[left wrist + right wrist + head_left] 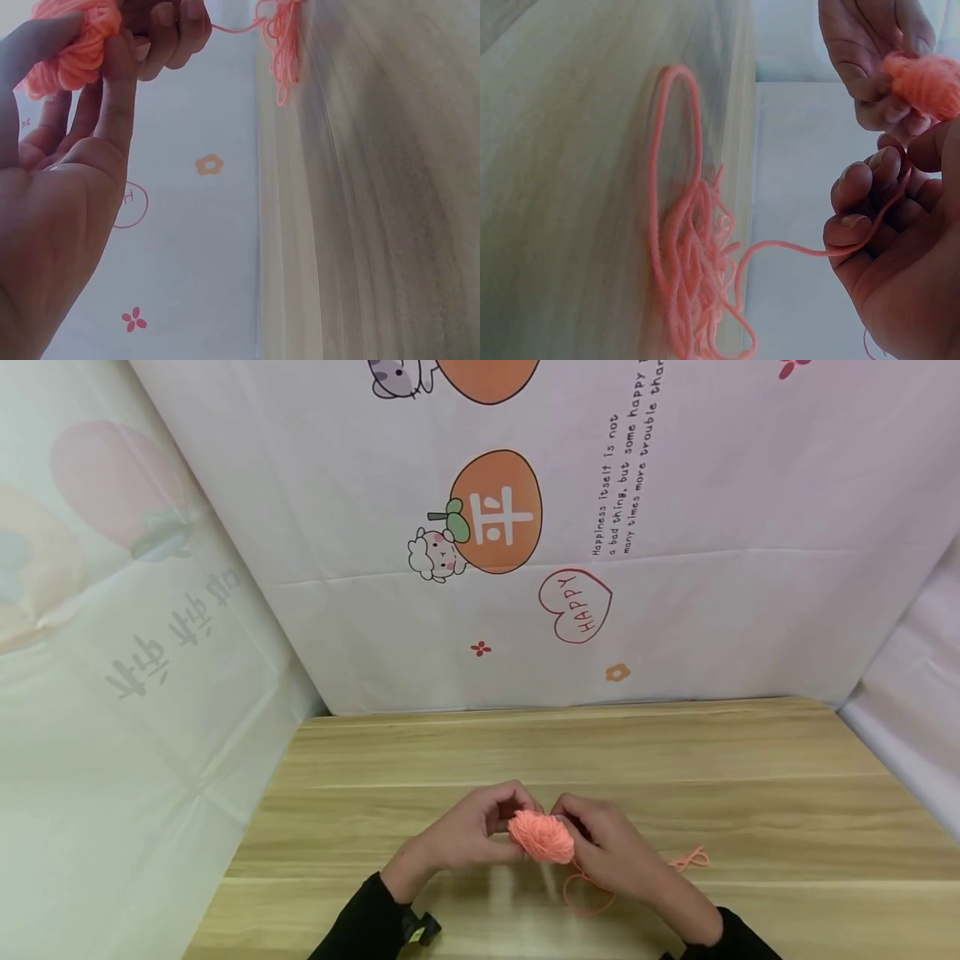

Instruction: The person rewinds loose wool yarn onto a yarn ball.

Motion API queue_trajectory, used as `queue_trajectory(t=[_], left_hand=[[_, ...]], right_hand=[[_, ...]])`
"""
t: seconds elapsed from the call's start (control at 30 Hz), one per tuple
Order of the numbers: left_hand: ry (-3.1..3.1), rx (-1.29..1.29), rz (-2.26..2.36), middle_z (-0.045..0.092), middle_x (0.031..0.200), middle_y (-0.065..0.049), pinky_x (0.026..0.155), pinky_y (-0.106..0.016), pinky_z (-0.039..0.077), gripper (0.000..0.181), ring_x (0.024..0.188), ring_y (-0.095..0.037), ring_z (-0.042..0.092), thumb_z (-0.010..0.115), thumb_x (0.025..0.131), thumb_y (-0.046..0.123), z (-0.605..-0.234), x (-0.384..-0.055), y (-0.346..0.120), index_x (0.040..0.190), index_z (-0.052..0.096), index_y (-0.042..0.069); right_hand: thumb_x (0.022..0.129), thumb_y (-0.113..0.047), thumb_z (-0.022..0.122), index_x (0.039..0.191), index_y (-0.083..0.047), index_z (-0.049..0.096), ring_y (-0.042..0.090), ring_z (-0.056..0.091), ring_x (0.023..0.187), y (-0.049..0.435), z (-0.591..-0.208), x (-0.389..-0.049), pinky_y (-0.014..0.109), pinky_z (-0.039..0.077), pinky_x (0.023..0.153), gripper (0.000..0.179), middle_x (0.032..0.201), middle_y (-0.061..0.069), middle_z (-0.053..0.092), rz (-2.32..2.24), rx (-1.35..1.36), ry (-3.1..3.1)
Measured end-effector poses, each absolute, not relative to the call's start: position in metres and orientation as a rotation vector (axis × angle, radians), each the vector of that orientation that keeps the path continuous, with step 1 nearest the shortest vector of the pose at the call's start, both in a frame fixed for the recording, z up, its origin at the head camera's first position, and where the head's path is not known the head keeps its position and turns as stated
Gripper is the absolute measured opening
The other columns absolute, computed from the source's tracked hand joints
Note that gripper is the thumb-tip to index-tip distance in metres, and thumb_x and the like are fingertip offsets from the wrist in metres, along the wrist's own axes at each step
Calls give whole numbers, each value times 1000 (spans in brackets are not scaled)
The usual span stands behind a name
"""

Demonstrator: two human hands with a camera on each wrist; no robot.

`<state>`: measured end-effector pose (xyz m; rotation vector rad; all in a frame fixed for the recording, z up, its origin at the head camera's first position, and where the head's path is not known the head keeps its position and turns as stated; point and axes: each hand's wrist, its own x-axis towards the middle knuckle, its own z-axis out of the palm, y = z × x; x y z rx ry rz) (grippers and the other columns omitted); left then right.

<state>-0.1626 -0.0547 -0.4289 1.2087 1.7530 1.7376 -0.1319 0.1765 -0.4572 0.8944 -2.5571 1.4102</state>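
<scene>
A small wound ball of coral yarn (pixel 542 837) is held above the table between both hands. My left hand (pixel 480 827) grips it, thumb on the near side and fingers behind, as the left wrist view shows with the yarn ball (pixel 79 52) at the upper left. Beside it, my right hand (pixel 611 852) pinches the yarn strand (pixel 889 202) between thumb and forefinger. That strand crosses the right palm under curled fingers and runs down to a loose tangle of yarn (pixel 694 262) on the table.
The wood-grain table (pixel 375 760) ends at a white printed cloth (pixel 375 635) standing behind it. Another pale cloth (pixel 150 777) hangs along the left side, and a third cloth (pixel 915 693) along the right. A small black device (pixel 422 928) sits at the left wrist.
</scene>
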Motion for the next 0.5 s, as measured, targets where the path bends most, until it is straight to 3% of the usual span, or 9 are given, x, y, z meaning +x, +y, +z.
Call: queue_trajectory(t=[0.2,0.37,0.5], left_hand=[[1770,1189,1822,57,108,-10,83,-34,54,31,95,-16,58,64,83,-11,-432,-164,-54,110,52,-1],[1861,1123,1876,56,111,-11,87,-40,53,32,100,-21,61,66,86,-6,-431,-165,-52,113,51,-1],[1958,1043,1898,56,111,-12,85,-39,54,32,99,-24,62,68,86,-3,-430,-165,-52,114,51,0]], right_hand=[[99,-5,52,90,-26,57,1,42,52,175,-461,-132,20,39,41,24,65,-11,49,1425,901,-2541],[102,-10,50,96,-30,59,-1,41,50,174,-461,-132,18,39,42,23,66,-13,50,1400,891,-2555],[103,-14,47,88,-27,57,0,40,50,173,-461,-132,17,38,44,23,66,-12,50,1419,929,-2554]])
